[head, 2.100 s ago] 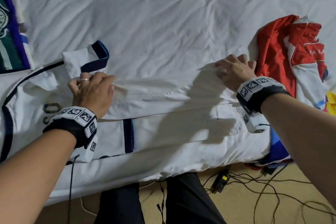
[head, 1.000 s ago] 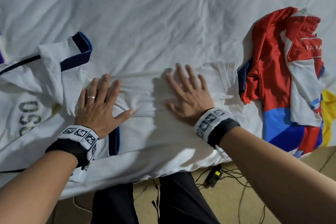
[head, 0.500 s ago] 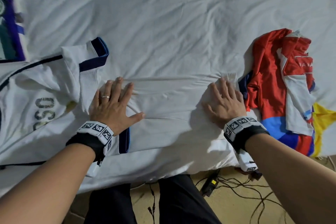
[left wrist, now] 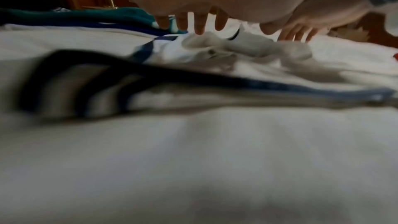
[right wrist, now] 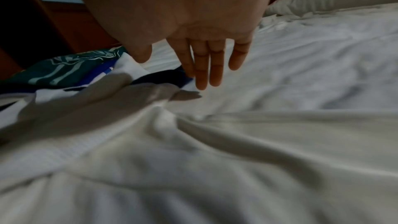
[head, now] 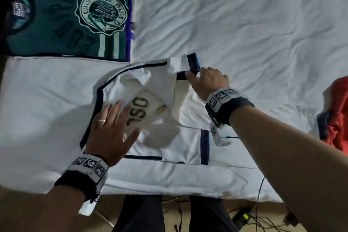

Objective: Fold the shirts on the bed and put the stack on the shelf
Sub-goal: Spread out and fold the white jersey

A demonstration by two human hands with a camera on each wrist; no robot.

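Note:
A white jersey (head: 162, 84) with navy trim lies across the bed's near edge, its top part crumpled around dark lettering. My left hand (head: 113, 130) is spread flat over the jersey beside the lettering, blurred; in the left wrist view its straight fingers (left wrist: 200, 23) point down at the rumpled cloth (left wrist: 237, 48). My right hand (head: 207, 81) reaches the upturned sleeve's navy cuff (head: 192, 62). Its fingers (right wrist: 204, 67) are straight, and their tips touch the cuff (right wrist: 159, 76). A folded green shirt (head: 66, 19) with a round emblem lies at the far left on other folded shirts.
A heap of red, white and blue shirts (head: 337, 118) lies at the right edge. Wrinkled white bedsheet (head: 244, 24) stretches beyond the jersey, with a pillow (right wrist: 323, 1) at the head. Cables and a charger (head: 243, 216) lie on the floor by my legs (head: 141, 213).
Both hands have left the jersey's folded body and moved left. The left now lies by the lettering and the right has reached the sleeve cuff. The view has swung left, so the green shirt shows fully.

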